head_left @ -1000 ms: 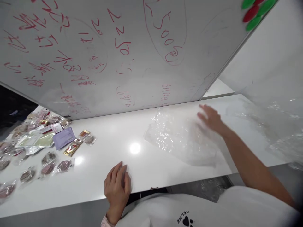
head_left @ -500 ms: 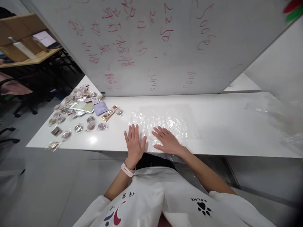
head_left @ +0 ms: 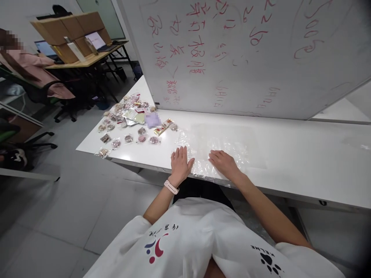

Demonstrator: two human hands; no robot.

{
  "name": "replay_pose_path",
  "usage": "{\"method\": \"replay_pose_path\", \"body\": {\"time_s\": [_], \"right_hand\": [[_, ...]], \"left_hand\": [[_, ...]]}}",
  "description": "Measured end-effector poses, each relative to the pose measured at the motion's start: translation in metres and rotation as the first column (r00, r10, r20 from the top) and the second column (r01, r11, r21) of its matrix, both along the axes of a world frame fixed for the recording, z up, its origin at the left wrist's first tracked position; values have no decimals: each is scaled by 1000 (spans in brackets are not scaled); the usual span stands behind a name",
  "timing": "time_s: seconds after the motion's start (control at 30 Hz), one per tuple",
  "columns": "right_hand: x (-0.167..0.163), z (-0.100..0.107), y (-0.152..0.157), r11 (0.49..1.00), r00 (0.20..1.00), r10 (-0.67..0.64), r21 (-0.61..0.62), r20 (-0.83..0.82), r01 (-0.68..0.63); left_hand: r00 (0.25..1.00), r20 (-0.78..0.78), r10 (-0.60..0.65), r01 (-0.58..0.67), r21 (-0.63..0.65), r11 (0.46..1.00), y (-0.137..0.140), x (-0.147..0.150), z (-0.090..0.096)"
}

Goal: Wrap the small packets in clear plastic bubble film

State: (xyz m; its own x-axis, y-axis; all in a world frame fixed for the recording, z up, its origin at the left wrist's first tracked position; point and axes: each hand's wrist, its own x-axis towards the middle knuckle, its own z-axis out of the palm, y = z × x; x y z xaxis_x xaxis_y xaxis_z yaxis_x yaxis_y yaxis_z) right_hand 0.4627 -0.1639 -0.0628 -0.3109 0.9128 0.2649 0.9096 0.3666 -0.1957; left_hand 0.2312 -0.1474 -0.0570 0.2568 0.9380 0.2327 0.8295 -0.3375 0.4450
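Near edge of white table [head_left: 290, 170]: both hands flat, palms down, fingers spread, gripping nothing. Left hand [head_left: 180, 165] has a pale watch [head_left: 171, 187] on the wrist and sits at the left edge of the clear plastic sheet [head_left: 220, 148]; fingertips touching or just beside it, can't tell which. Right hand [head_left: 224, 164] rests on the sheet, pressing it onto the tabletop. Sheet lies crumpled and shiny, spread flat at the table's front edge, directly in front of the person, running back toward the whiteboard [head_left: 246, 54].

Further left on the table: scatter of small sealed packets [head_left: 127, 127], well apart from the hands. One gold packet [head_left: 164, 127] is nearest the sheet.

Behind: whiteboard stands upright on the table, red handwriting on it.

Far left: another person's pink sleeve [head_left: 34, 67] by a desk with cardboard boxes [head_left: 69, 33].
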Motion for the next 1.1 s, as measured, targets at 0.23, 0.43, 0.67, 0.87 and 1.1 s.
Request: {"method": "replay_pose_path", "body": {"time_s": [0.23, 0.43, 0.67, 0.87, 1.1], "right_hand": [[-17, 21, 1, 972, 959, -224, 36, -172, 234], [-35, 34, -5, 983, 957, -100, 119, -273, 137], [-29, 0, -9, 994, 966, -67, -100, -250, 43], [-27, 0, -8, 997, 957, -47, -64, -286, 30], [-26, -3, -7, 997, 957, -50, -69, -287, 31]], "left_hand": [[995, -88, -50, 50, 4, 999, 2, -3, 0], [989, 142, -42, 51, -63, 997, 29, -21, 14], [766, 417, 489, -537, -3, 843, 178, -140, 68], [675, 262, 690, -701, -62, 710, 231, -218, 76], [781, 84, 618, -617, -40, 786, 300, -178, 86]]}}
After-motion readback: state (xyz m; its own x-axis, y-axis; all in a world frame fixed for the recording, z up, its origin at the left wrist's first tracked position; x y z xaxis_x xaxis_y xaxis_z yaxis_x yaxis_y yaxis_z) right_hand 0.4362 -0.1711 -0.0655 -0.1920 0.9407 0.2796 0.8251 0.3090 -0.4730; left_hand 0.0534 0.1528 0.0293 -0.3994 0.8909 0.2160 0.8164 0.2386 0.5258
